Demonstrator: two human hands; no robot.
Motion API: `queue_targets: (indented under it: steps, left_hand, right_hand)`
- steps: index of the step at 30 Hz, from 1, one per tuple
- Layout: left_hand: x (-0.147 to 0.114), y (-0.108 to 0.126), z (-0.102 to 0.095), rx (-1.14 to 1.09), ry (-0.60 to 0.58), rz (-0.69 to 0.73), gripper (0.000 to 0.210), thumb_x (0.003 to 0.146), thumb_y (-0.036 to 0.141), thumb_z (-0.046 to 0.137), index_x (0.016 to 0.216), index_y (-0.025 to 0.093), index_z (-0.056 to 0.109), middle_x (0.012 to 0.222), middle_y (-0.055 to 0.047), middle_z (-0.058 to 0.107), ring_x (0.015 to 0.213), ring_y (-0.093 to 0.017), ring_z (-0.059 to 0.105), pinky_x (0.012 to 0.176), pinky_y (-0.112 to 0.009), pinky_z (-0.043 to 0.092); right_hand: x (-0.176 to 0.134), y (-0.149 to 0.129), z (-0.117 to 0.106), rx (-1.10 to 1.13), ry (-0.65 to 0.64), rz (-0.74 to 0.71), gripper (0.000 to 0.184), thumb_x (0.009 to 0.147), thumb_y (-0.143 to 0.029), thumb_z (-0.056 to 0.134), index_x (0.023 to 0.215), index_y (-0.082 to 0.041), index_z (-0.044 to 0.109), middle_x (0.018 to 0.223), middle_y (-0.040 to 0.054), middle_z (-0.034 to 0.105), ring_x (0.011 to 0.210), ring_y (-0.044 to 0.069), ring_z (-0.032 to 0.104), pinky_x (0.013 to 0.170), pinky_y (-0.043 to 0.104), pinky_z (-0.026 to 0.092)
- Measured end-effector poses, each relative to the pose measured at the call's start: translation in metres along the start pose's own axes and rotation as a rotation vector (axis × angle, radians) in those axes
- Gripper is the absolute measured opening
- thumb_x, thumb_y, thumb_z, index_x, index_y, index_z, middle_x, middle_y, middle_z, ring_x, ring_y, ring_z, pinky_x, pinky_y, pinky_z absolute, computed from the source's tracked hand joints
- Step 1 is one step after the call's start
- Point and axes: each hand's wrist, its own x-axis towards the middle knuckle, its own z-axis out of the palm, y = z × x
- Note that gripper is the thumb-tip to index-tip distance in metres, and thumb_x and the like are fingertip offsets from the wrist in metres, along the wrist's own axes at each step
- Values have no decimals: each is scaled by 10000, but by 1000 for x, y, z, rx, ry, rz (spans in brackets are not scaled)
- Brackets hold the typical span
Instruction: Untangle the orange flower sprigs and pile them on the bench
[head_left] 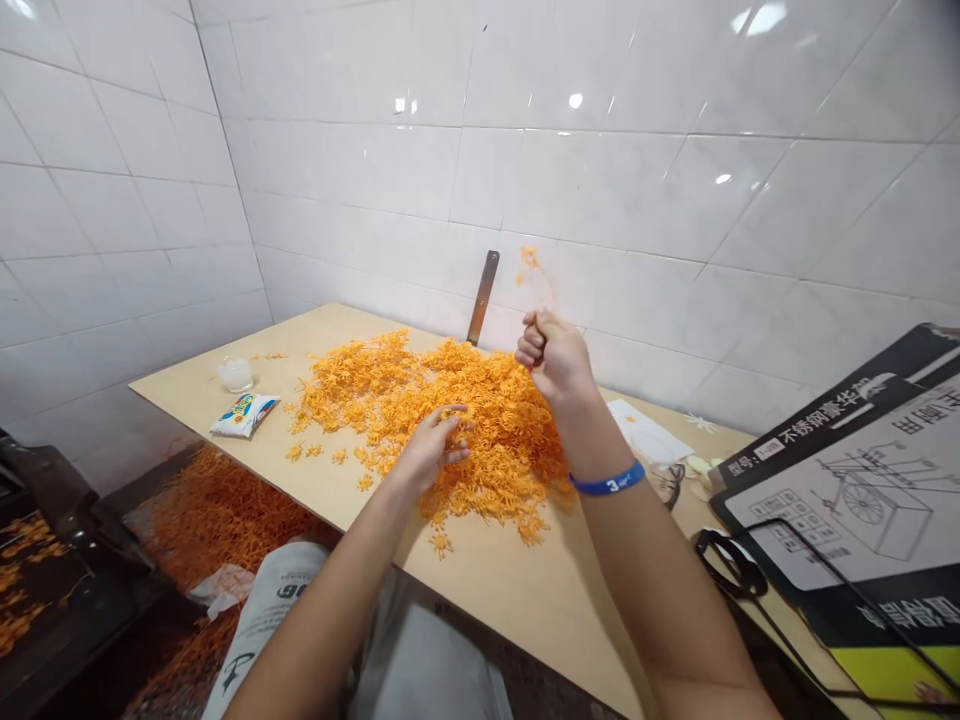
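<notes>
My right hand is raised above the table, its fingers closed around a thin orange plastic sprig. The sprig's stem rises from the fist and its top is blurred. My left hand is over the near side of a large pile of orange plastic flower-like pieces. Its fingers are curled, with an orange plastic piece between thumb and fingers, partly hidden. Single pieces lie loose along the pile's edge, one orange piece near the table's front.
On the table are a white and blue packet and a small clear cup at left. A dark metal strip leans against the tiled wall. At right are white paper, a printed carton and black cable. Orange stems heap below.
</notes>
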Motion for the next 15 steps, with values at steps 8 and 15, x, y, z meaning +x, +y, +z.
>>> queue_targets:
  steps: [8, 15]
  left_hand:
    - [13, 17, 4, -120, -78, -27, 387, 784, 74, 574, 1148, 205, 550, 784, -3, 628, 647, -95, 637, 784, -338, 586]
    - [22, 24, 14, 7, 33, 171, 242, 781, 234, 686, 1014, 184, 647, 780, -10, 600, 718, -101, 597, 667, -247, 575]
  right_hand:
    - [-27, 39, -21, -187, -53, -2, 294, 796, -454, 601, 725, -173, 553, 508, -80, 365, 396, 46, 232, 394, 193, 187]
    - [-32, 46, -22, -671, -84, -152, 325, 740, -470, 599, 714, -151, 653, 645, 6, 570, 595, 124, 472, 564, 253, 359]
